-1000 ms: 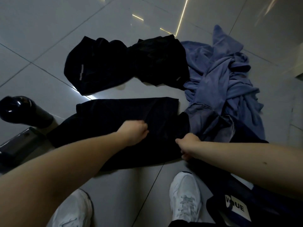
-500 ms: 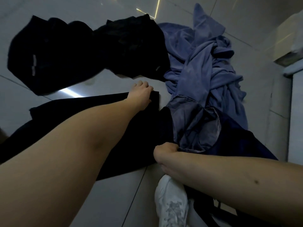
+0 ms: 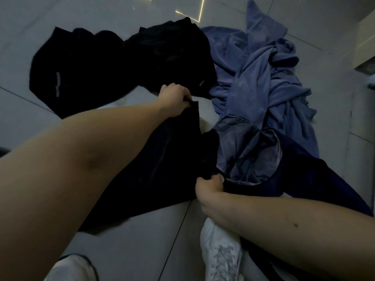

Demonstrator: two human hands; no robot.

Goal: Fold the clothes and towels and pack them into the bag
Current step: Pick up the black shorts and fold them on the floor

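Observation:
A black garment (image 3: 166, 159) lies spread on the tiled floor in front of me. My left hand (image 3: 174, 100) grips its far right corner, and that corner is lifted off the floor. My right hand (image 3: 209, 185) grips the near right corner of the same garment. Just right of it lies a crumpled grey-blue garment (image 3: 247, 153). Behind it is a heap of blue cloth (image 3: 263, 78). A second black garment (image 3: 113, 63) lies crumpled further back. The bag is mostly hidden under my right forearm.
My white shoes (image 3: 221, 254) stand on the pale floor tiles (image 3: 129, 240) below my arms. A dark navy cloth (image 3: 316, 185) spreads at the right beside my right forearm. A pale wall or cabinet base (image 3: 365, 47) runs along the far right.
My left hand moved from the middle of the black garment to its far right corner and lifted it. My right hand stayed on the near corner. The view shifted right.

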